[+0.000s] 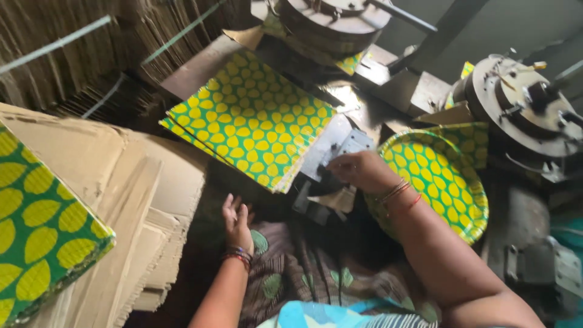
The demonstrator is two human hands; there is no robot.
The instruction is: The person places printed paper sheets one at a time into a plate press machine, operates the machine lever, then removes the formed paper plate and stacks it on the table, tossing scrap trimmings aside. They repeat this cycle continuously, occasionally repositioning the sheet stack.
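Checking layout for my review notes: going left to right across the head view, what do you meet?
Green-and-yellow patterned block → brown cardboard pile → left hand → stack of patterned square sheets → right hand → round patterned plates → metal press machine.

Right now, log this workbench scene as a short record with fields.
Left hand: left hand open, fingers spread, holding nothing, low beside the patterned lap cloth
Right hand: right hand on a grey metal plate; grip unclear
Sheets: stack of green sheets with yellow leaf print, square, left of the right hand
Formed plates: stack of round plates, same print, under the right wrist
Left side: cardboard stack
Right side: metal press machine
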